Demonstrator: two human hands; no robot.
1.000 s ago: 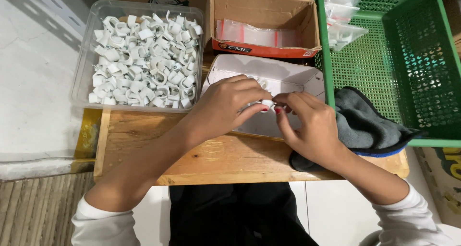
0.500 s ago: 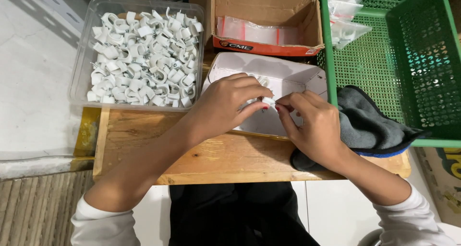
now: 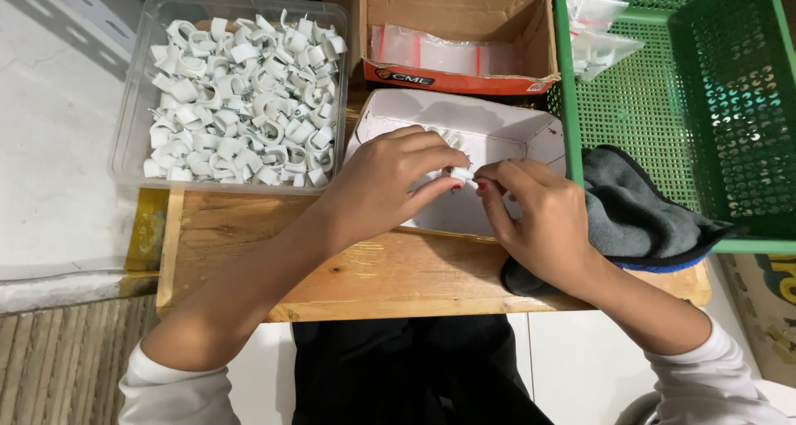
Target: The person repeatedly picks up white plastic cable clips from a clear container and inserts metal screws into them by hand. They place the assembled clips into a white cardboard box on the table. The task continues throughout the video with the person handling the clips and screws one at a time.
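Note:
My left hand (image 3: 390, 180) and my right hand (image 3: 539, 218) meet over a shallow white box (image 3: 497, 126) on the wooden board (image 3: 365, 276). Between the fingertips of both hands is a small white cable clip (image 3: 458, 173); I cannot tell which hand bears it more. A few more white clips (image 3: 444, 135) lie in the white box behind my left fingers. A clear plastic tub (image 3: 133, 102) heaped with several white cable clips (image 3: 240, 93) stands to the left of my left hand.
A brown cardboard box (image 3: 456, 10) holding clear zip bags (image 3: 439, 56) stands behind the white box. A green mesh basket (image 3: 705, 102) with small bagged packets (image 3: 597, 27) is at the right. A grey cloth (image 3: 638, 209) lies under my right wrist.
Both hands stay together over the white box, fingers shifting slightly on the small clip. The view has moved a little; nothing else moved.

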